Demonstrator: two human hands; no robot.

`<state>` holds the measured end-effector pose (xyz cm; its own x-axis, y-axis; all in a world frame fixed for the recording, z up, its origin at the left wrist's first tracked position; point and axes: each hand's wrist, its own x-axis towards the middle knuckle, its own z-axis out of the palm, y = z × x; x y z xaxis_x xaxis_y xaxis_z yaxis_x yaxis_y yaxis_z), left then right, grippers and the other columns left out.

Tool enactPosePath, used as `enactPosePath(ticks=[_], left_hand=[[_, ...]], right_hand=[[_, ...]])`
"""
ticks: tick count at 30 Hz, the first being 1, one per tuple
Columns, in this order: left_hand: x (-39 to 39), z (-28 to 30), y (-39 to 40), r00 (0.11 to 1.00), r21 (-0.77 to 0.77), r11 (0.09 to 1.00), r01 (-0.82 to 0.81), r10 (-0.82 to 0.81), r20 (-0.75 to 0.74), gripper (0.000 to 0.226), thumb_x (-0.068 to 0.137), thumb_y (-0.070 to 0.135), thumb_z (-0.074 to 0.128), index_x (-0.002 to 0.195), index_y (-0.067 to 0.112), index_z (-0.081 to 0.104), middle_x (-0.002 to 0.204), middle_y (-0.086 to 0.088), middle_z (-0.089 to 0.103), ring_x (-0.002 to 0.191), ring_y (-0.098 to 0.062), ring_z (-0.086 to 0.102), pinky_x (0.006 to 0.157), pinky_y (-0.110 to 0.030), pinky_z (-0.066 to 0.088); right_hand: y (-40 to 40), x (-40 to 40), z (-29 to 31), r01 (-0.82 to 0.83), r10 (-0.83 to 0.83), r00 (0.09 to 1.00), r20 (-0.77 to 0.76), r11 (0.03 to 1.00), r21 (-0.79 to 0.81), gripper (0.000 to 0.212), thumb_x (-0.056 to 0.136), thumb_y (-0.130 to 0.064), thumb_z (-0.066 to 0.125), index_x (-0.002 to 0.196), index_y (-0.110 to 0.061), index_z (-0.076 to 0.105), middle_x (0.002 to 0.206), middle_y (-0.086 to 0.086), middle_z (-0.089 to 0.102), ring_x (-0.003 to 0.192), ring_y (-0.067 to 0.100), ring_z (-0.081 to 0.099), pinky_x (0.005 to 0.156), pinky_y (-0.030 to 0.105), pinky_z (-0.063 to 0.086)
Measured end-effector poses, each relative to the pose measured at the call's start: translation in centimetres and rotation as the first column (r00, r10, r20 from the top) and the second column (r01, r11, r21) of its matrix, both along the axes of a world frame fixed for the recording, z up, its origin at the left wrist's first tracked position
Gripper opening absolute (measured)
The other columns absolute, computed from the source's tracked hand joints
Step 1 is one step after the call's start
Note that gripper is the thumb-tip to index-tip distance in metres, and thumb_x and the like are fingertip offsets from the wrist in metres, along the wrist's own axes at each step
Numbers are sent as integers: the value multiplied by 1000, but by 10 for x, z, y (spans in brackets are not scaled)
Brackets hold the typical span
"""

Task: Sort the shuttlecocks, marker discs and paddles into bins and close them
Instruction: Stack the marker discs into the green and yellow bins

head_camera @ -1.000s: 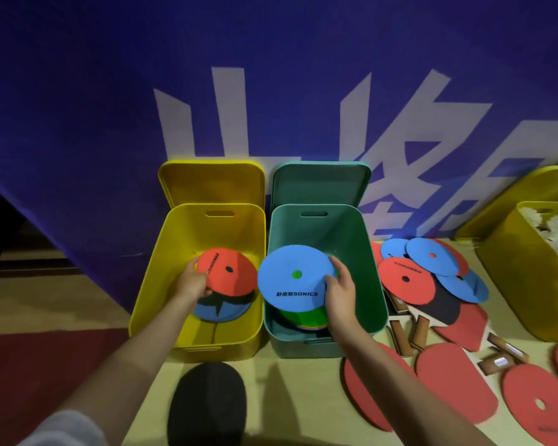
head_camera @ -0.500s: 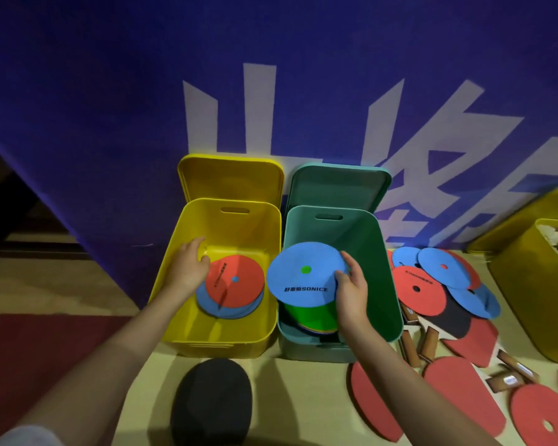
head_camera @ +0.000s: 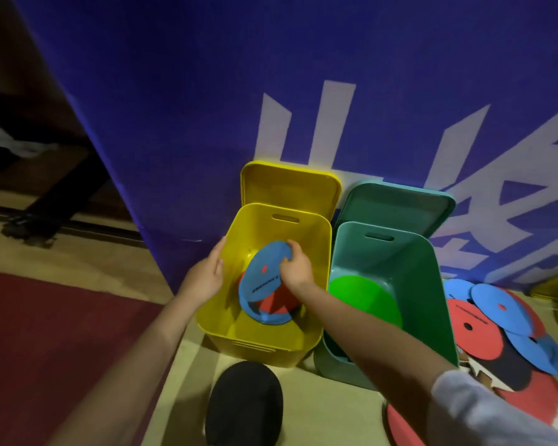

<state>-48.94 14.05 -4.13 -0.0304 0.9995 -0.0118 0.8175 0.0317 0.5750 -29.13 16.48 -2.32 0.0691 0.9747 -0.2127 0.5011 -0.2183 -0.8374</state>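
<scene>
A blue disc (head_camera: pixel 264 274) is pinched at its upper edge by the curled fingers of the right hand (head_camera: pixel 295 272), inside the yellow bin (head_camera: pixel 316 284) at frame centre. The left hand (head_camera: pixel 207 274) is laid with straight fingers on the bin's left wall. The disc is held tilted, long axis toward the upper right, red-dotted, above a red disc (head_camera: pixel 276 305).

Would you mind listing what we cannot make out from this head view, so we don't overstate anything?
- What lies under the green disc in the teal bin: covered by the disc and the right forearm.
- Lettering on the blue disc held by the right hand: too blurred to read.
- Paddles at right: cut off by the frame edge, partly under discs.
- Black paddle: its handle is out of sight.
</scene>
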Motion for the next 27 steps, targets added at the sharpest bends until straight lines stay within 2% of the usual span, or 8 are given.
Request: enactPosePath(ticks=[4, 6, 8, 10, 14, 17, 21, 27], left_hand=[[3, -1, -1, 998, 48, 997, -58, 56, 41, 52, 101, 14, 36, 151, 24, 25, 74, -26, 57, 72, -43, 57, 55, -42, 31], [0, -4, 2, 994, 61, 995, -81, 77, 74, 51, 101, 13, 37, 150, 25, 28, 66, -19, 51, 68, -42, 56, 54, -39, 29], [-2, -7, 3, 990, 56, 994, -95, 89, 108, 51, 100, 12, 38, 149, 26, 30, 57, -8, 43, 62, -41, 54, 53, -39, 30], [-4, -9, 5, 988, 43, 994, -102, 97, 116, 51, 100, 12, 38, 147, 29, 31, 54, -5, 42, 57, -37, 51, 52, -42, 33], [-5, -9, 5, 979, 22, 992, -127, 122, 164, 50, 98, 12, 41, 146, 28, 36, 74, -12, 58, 67, -33, 56, 61, -47, 43], [-2, -7, 4, 995, 147, 984, -96, 95, 15, 45, 94, 12, 46, 139, 15, 47, 115, -16, 58, 101, -35, 56, 85, -46, 47], [21, 6, -4, 996, 289, 957, -21, 47, -82, 36, 89, 18, 47, 121, 11, 62, 117, -13, 59, 106, -34, 54, 92, -44, 46], [151, 67, -13, 942, 217, 970, 108, -170, 290, 23, 95, 12, 52, 111, 18, 67, 106, -1, 65, 89, -13, 60, 78, -23, 45]], right_hand=[[7, -8, -40, 158, -172, 977, -125, 981, -117, 40, 93, -1, 46, 133, -2, 44, 124, 19, 57, 113, 30, 55, 99, 43, 42], [5, -12, -59, 220, -270, 950, -156, 935, -278, 34, 92, -2, 51, 124, -8, 46, 118, 16, 57, 105, 28, 55, 90, 44, 47], [5, -12, -86, 267, -311, 950, -39, 869, -417, 49, 88, -12, 57, 135, -7, 42, 131, 16, 52, 115, 35, 52, 94, 43, 47], [7, -11, -103, 222, -198, 975, 100, 869, -441, 60, 86, -20, 55, 142, -8, 36, 140, 17, 45, 124, 37, 44, 102, 44, 42], [-8, -15, -68, -16, 52, 950, 309, 993, -117, 66, 86, -17, 55, 147, -11, 29, 142, 16, 37, 133, 35, 33, 109, 39, 32], [-23, -6, -31, -184, 167, 977, 131, 974, 131, 51, 90, -11, 52, 140, -7, 42, 137, 14, 49, 128, 27, 43, 106, 30, 32], [-54, 41, 6, -108, 158, 973, -169, 956, 272, 34, 90, -6, 51, 121, -15, 60, 106, 8, 63, 93, 12, 59, 82, 21, 48], [-98, 151, 26, 189, -75, 934, -350, 934, 303, 28, 85, -13, 50, 106, -28, 59, 85, -4, 61, 73, 7, 60, 68, 19, 49]])
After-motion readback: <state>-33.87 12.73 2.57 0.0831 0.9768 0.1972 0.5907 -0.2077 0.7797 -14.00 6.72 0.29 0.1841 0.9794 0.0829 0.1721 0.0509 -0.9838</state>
